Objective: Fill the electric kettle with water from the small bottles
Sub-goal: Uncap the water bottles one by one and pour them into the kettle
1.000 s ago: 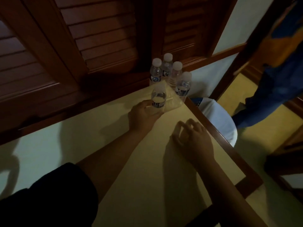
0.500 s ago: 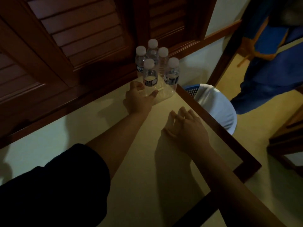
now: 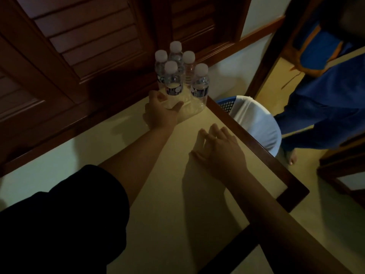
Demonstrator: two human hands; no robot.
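Now front bottle (image 3: 173, 84) is gripped w/ curled fingers by left hand (image 3: 161, 112); right hand (image 3: 219, 150) is laid flat, fingers straight, on table (image 3: 177, 204).

Five bottles (image 3: 177, 76) stand clustered at the table's (image 3: 177, 204) far right corner, against the shutters (image 3: 88, 36) behind it. The nearest bottle (image 3: 172, 82) stands in front, with one just right of it at the table's right edge and three behind. The left hand (image 3: 161, 113) lies on the table before the nearest bottle, its fingers round the base. The right hand (image 3: 219, 151) rests on the table nearer and to the right, apart from the bottles. A bin (image 3: 254, 119) stands on the floor right of the table, beside a person's legs (image 3: 320, 115).
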